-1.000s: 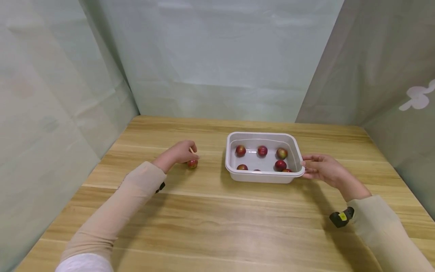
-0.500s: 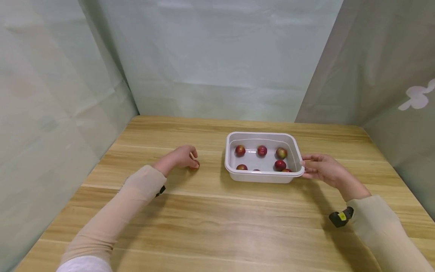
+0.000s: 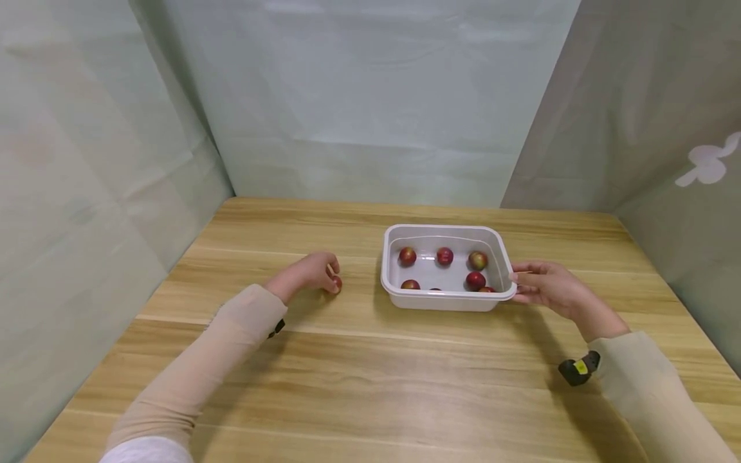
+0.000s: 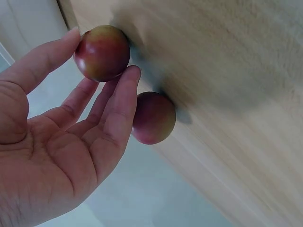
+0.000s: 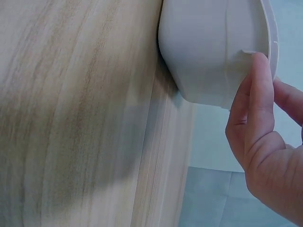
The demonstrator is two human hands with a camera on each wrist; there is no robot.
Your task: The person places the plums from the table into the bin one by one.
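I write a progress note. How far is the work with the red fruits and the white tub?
Already done: several red fruits lie inside the white tub. In hand: the left hand pinches one fruit at the fingertips, and a second fruit lies on the table beside it. The right hand holds the tub's rim. Left: those two fruits outside the tub.

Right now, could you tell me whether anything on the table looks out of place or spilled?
Nothing is spilled or damaged. The one oddity: two red fruits lie outside the white tub, at the left hand, one pinched in its fingertips, the other on the table beside it. The rest sit in the tub, whose rim the right hand holds.
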